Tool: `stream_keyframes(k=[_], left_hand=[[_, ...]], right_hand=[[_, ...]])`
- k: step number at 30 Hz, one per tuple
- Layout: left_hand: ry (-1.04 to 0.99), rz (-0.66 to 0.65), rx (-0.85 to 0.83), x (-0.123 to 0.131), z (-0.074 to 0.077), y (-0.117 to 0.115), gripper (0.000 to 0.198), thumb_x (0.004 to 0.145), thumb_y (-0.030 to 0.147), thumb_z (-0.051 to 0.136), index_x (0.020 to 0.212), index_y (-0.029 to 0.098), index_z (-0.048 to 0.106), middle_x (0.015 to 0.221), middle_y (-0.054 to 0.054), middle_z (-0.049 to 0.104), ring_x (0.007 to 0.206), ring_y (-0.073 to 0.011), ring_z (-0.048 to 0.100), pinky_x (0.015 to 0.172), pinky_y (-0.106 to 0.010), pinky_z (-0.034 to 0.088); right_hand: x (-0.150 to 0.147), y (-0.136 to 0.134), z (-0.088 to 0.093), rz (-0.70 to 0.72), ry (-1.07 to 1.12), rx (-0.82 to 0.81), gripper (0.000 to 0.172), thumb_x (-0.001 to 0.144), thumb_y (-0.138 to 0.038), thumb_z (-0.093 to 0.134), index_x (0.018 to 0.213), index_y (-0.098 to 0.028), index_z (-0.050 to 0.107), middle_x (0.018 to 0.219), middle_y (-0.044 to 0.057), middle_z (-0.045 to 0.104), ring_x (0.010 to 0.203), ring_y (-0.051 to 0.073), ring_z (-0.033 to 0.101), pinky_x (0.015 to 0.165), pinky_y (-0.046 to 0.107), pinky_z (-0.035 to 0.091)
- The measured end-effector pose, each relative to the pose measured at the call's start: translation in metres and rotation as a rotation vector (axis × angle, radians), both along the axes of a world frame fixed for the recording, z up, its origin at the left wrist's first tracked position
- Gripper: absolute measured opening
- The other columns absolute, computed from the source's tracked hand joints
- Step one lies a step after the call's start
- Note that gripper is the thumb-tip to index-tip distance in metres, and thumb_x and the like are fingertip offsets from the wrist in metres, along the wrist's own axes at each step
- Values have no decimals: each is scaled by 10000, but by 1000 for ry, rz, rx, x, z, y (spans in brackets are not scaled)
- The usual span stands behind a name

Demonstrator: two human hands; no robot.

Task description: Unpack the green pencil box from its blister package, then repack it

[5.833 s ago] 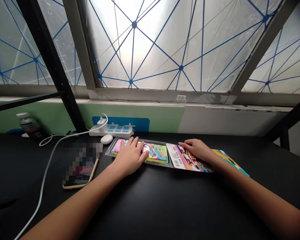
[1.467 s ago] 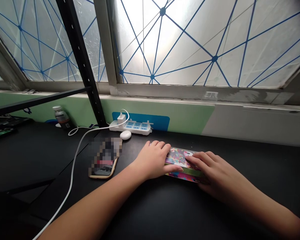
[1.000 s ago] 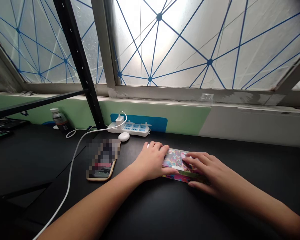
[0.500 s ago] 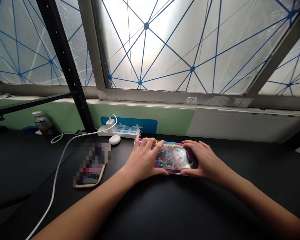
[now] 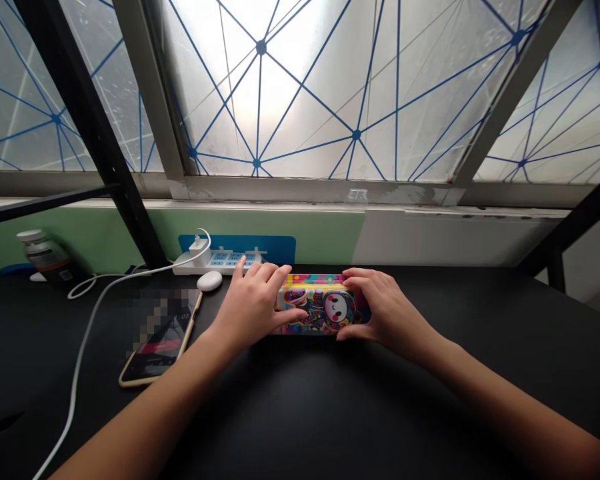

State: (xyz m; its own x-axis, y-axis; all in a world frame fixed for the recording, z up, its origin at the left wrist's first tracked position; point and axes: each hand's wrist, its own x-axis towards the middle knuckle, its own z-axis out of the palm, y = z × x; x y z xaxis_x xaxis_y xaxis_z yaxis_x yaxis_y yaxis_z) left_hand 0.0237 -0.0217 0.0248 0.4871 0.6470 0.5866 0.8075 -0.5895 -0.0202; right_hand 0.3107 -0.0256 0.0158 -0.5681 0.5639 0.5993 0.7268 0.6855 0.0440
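A colourful pencil case with a round white cartoon face lies lengthwise across the black desk. Its left end is in the grip of my left hand, with the thumb on the front face and the fingers over the far edge. My right hand grips the other end, thumb at the near lower edge and fingers on the top. Both palms hide the ends of the case.
A phone lies left of my left forearm. Behind it are a small white rounded case and a power strip with a plugged-in charger. A white cable runs down the left. A bottle stands far left.
The view has swung slightly right, so everything sits further left. The pencil case now shows its printed face more upright, with less glare. My left thumb has moved up onto its front.
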Motion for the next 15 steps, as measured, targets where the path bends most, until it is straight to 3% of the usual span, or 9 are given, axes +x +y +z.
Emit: stream_keyframes(k=[5, 7, 11, 15], left_hand=[[41, -4, 57, 5, 5, -8, 606, 797, 554, 766, 1242, 197, 561, 1166, -109, 655, 1105, -320, 602, 1124, -572, 293], [109, -13, 47, 8, 6, -11, 497, 795, 491, 793, 1145, 203, 589, 1100, -85, 668, 1032, -300, 622, 1112, -569, 306], [229, -58, -56, 13, 6, -16, 321, 844, 381, 769, 1045, 216, 580, 987, -37, 700, 903, -258, 667, 1038, -513, 401], [243, -51, -156, 15, 5, -22, 287, 893, 427, 706, 1027, 210, 575, 905, -31, 729, 837, -258, 705, 913, -450, 478]], right_hand=[[-5, -10, 4, -63, 5, 128, 675, 771, -529, 786, 1273, -181, 498, 1183, 173, 607, 1043, 335, 593, 870, 473, 495], [-9, -15, 3, -66, -13, 128, 549, 854, -457, 725, 1271, -176, 506, 1118, 147, 629, 943, 291, 609, 799, 415, 510], [-18, -23, -1, -9, -104, 108, 250, 944, -331, 613, 1138, -181, 563, 990, 96, 686, 819, 250, 629, 707, 371, 505], [-21, -27, -5, -9, -150, 44, 204, 966, -281, 558, 1138, -174, 578, 1047, 111, 724, 844, 265, 675, 717, 393, 535]])
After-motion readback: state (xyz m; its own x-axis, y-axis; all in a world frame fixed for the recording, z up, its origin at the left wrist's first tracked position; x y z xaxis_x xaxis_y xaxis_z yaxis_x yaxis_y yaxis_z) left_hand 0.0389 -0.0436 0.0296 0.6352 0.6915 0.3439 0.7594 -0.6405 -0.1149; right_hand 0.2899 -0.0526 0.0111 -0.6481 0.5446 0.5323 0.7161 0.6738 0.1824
